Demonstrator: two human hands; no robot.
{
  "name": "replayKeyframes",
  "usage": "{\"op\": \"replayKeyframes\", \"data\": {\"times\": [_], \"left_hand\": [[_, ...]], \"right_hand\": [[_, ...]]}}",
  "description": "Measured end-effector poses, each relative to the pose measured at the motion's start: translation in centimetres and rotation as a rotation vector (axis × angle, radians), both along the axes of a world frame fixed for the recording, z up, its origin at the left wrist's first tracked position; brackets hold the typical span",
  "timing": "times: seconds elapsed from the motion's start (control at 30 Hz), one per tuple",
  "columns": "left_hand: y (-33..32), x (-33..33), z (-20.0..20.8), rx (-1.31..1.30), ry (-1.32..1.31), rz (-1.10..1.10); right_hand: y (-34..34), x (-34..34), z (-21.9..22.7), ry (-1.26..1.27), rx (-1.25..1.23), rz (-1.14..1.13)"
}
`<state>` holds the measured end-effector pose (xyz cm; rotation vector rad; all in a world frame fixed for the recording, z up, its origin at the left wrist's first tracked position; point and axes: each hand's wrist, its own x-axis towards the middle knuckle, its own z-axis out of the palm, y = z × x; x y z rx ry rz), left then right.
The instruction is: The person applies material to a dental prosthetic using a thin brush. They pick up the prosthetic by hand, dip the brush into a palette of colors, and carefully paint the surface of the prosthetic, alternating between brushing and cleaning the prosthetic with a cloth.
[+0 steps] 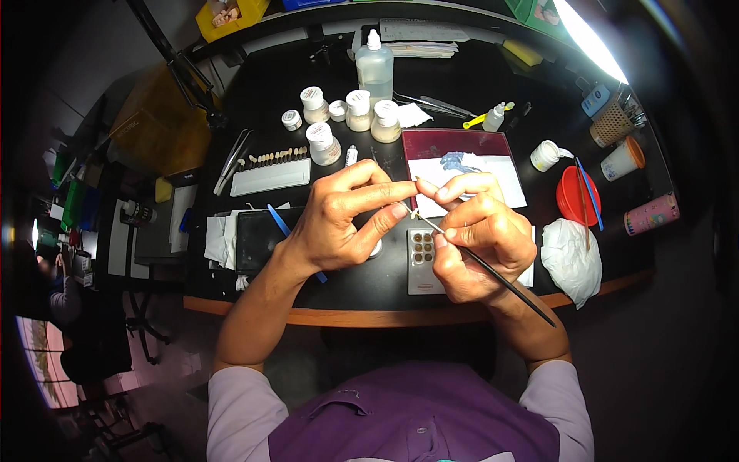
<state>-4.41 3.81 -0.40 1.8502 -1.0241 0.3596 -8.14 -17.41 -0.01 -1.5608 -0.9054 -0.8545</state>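
Note:
My right hand point(486, 242) is closed round a slim brush point(508, 284). Its black handle slants down to the right and its metal part points toward my left fingertips. My left hand point(350, 215) has thumb and index finger brought close together; whatever tiny thing they pinch is too small to make out. The fingertips of both hands meet above the table. Just below them shows a small pale piece point(416, 214), and I cannot tell if it is held. A grey palette with several round wells point(423, 285) lies under my right hand.
White-lidded powder jars point(323, 145) and a clear bottle point(375, 68) stand behind my hands. A tooth shade guide point(271, 177) lies left. On the right are a dark red tray point(454, 141) with white paper, a red bowl point(570, 202), crumpled white tissue point(571, 262) and a bright lamp point(589, 38).

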Motion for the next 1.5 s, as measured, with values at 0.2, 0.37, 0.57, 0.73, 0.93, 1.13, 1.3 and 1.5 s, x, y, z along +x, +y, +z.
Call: {"op": "replayKeyframes", "data": {"times": [0.2, 0.37, 0.57, 0.73, 0.93, 1.13, 1.3, 1.5], "left_hand": [[0.06, 0.06, -0.05, -0.006, -0.009, 0.002], [-0.21, 0.06, -0.13, -0.02, -0.016, -0.006], [0.04, 0.01, 0.04, -0.002, -0.008, 0.001], [-0.05, 0.01, -0.08, -0.015, -0.002, -0.009], [0.01, 0.07, -0.14, -0.013, 0.0, -0.001], [-0.02, 0.03, 0.13, -0.001, -0.01, 0.008], [-0.06, -0.12, 0.12, -0.009, -0.007, 0.01], [0.03, -0.01, 0.07, 0.01, -0.017, 0.019]], "right_hand": [[0.12, 0.1, -0.24, 0.012, 0.019, 0.018], [-0.13, -0.05, -0.16, 0.015, 0.006, 0.01], [0.11, 0.12, -0.05, -0.002, 0.009, 0.036], [0.0, -0.02, 0.05, -0.003, 0.001, 0.019], [0.19, 0.12, -0.3, 0.008, 0.021, 0.03], [0.09, 0.01, -0.15, 0.007, 0.014, 0.022], [0.17, -0.11, -0.06, 0.006, 0.004, 0.017], [0.19, 0.02, -0.35, 0.005, 0.019, 0.025]]}}
